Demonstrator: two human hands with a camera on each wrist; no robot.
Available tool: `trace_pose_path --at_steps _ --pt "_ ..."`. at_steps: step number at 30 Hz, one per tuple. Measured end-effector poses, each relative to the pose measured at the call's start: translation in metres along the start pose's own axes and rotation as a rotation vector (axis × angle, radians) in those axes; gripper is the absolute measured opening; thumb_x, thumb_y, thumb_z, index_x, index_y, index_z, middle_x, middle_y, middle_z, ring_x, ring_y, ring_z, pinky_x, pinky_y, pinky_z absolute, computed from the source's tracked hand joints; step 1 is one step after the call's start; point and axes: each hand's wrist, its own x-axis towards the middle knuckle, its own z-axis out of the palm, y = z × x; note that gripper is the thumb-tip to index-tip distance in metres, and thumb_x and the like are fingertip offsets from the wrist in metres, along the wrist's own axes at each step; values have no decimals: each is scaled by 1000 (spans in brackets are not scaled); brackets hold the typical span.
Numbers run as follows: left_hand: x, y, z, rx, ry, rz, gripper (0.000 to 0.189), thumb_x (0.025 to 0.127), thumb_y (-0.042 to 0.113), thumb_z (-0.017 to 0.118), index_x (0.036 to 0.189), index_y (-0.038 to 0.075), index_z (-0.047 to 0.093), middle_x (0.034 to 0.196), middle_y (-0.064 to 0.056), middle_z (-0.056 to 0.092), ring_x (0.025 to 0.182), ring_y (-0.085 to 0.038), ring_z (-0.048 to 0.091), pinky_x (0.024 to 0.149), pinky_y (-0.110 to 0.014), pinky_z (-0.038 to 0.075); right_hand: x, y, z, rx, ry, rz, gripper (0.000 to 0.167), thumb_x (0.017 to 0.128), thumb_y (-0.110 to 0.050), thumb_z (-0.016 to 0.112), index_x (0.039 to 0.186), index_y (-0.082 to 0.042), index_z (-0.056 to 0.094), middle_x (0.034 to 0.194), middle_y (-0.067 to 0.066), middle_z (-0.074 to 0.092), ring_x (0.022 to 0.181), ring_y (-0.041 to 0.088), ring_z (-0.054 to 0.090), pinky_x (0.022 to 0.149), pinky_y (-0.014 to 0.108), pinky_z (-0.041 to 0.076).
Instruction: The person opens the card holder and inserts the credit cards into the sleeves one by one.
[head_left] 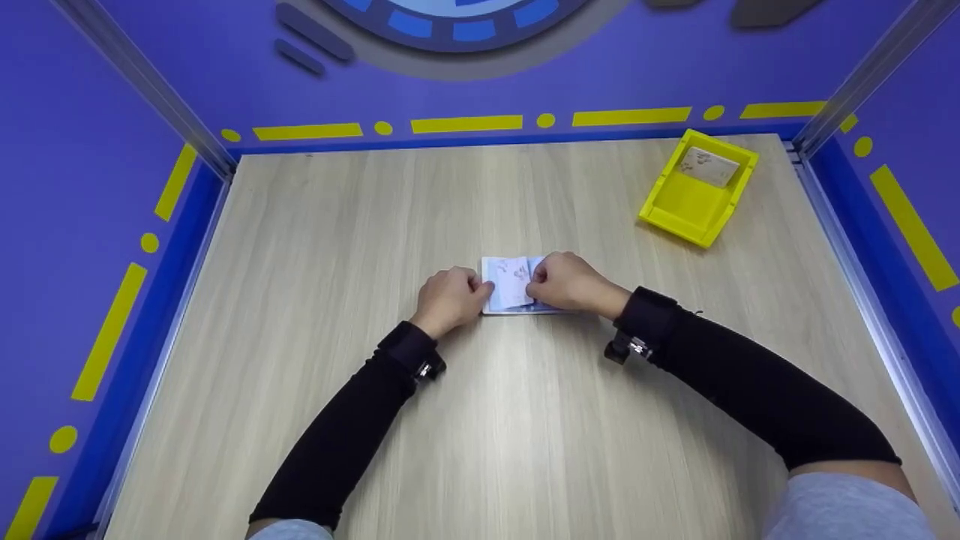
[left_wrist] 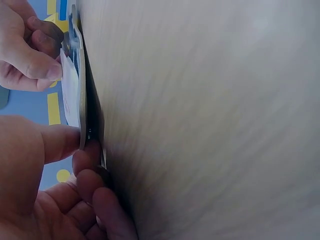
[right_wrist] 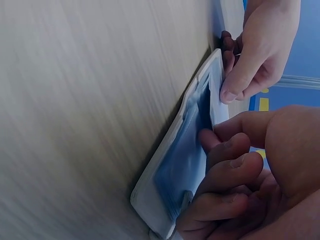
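Observation:
A flat, pale booklet-like holder (head_left: 489,268) with a white border and shiny blue plastic inside (right_wrist: 180,155) lies open in front of me. My left hand (head_left: 450,296) pinches its left edge, thumb on top and fingers underneath, as the left wrist view shows. Over the holder lies a small white printed card (head_left: 512,282) with reddish marks. Its right edge is pinched between thumb and forefinger of my right hand (head_left: 571,281); the other fingers are curled above the blue plastic. That hand hides the holder's right part in the head view.
A yellow bin (head_left: 686,195) stands at the back right of the wooden table (head_left: 360,225), with a printed card or paper (head_left: 709,166) leaning inside its far end. Blue walls (head_left: 480,97) with yellow dashes enclose the back and both sides.

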Motion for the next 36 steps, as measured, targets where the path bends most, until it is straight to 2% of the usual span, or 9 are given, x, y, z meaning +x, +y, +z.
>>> trace_pose_path --at_steps 5,13,20,30,36 --pt "1 0 0 5 -6 1 39 107 43 68 73 24 61 73 6 58 72 -19 56 69 -34 38 1 -3 1 -1 -9 -16 37 96 -24 72 63 -19 56 61 -10 46 62 12 47 59 28 34" --pt "2 -1 -1 1 -6 9 40 106 38 64 69 24 55 70 6 54 69 -18 53 67 -34 37 2 -7 3 -13 1 -21 27 97 -26 75 73 -15 70 71 -8 57 72 14 54 66 28 40" --pt "2 -1 -2 2 -10 8 41 105 36 63 68 24 52 70 6 53 69 -18 53 67 -34 37 4 -8 5 -47 -6 -58 23 98 -20 70 77 -11 76 71 -6 58 71 15 54 65 29 40" --pt "1 1 -3 28 -23 28 40 106 46 67 75 22 57 75 5 56 74 -19 55 68 -34 38 7 -8 6 -63 -4 -86 21 100 -20 73 84 -8 79 73 -5 63 72 15 57 65 27 42" --pt "1 0 -2 40 -21 26 40 104 50 71 80 20 61 79 3 59 79 -21 58 71 -35 39 5 -8 6 -61 8 -63 22 100 -24 75 85 -9 82 77 -4 67 75 16 58 68 29 42"
